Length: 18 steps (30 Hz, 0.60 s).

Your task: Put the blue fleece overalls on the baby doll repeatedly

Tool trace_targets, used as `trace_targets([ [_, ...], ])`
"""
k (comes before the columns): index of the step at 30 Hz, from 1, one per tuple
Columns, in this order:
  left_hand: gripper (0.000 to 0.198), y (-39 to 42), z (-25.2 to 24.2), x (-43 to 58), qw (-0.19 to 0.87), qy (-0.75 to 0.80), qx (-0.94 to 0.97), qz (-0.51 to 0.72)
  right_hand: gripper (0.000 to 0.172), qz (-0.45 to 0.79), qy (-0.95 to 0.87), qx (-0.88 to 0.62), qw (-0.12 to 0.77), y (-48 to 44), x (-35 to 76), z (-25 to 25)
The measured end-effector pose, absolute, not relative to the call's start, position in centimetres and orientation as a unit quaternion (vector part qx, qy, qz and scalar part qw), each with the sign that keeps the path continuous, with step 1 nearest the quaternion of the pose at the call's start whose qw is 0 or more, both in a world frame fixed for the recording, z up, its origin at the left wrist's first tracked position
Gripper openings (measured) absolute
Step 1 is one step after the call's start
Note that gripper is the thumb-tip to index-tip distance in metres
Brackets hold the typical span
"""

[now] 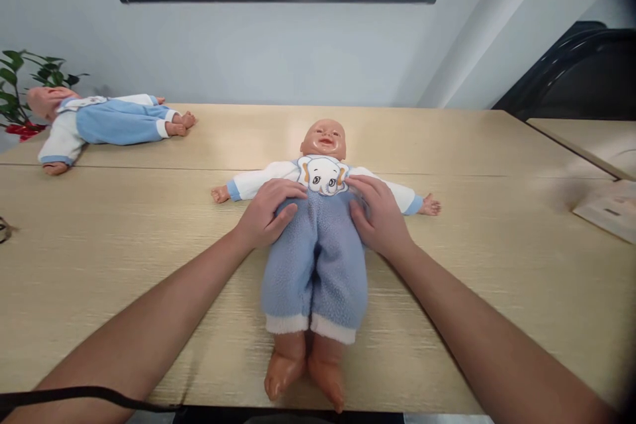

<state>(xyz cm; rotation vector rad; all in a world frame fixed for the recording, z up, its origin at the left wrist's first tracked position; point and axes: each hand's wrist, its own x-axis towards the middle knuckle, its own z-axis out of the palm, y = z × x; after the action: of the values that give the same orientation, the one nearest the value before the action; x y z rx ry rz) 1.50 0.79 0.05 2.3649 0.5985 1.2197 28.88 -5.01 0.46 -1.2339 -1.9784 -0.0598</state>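
A baby doll [315,245] lies on its back on the table, head toward the wall and bare feet toward me. It wears a blue fleece outfit with white sleeves and an elephant face on the chest, and both its arms stretch out sideways. My left hand [273,211] rests on the doll's side at the waist, fingers extended over the cloth and thumb apart. On the opposite side of the torso lies my right hand [376,215], its fingertips by the elephant patch and its thumb apart. Neither hand is visibly closed around the doll.
A second doll [122,120] in similar clothes lies at the table's far left, beside a leafy plant [14,89]. A white box-like object [609,209] sits at the right edge. Behind the wooden table [199,318] are a wall and a window; a black chair [581,69] stands back right.
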Motion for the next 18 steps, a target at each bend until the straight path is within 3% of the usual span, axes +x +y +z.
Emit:
trace_targets([
  [2, 0.021, 1.1, -0.6, 1.6, 0.208, 0.231, 0.815, 0.489, 0.042, -0.018, -0.767, -0.506, 0.395, -4.9, 28.9, 0.3],
  [5, 0.026, 1.5, -1.1, 1.7, 0.204, 0.250, 0.786, 0.528, 0.038, -0.009, -0.751, -0.533, 0.391, -4.7, 29.0, 0.1],
  [11, 0.024, 0.7, 0.4, 1.5, 0.146, 0.312, 0.843, 0.413, 0.042, 0.019, -0.745, -0.559, 0.363, -4.3, 29.2, -0.4],
  [14, 0.005, 0.5, 0.7, 1.3, 0.148, 0.302, 0.847, 0.411, 0.047, 0.031, -0.749, -0.561, 0.352, -4.3, 29.3, -0.5],
  [18, 0.031, 0.7, 0.5, 1.3, 0.141, 0.287, 0.850, 0.417, 0.048, 0.045, -0.765, -0.536, 0.355, -4.7, 29.1, -0.1],
])
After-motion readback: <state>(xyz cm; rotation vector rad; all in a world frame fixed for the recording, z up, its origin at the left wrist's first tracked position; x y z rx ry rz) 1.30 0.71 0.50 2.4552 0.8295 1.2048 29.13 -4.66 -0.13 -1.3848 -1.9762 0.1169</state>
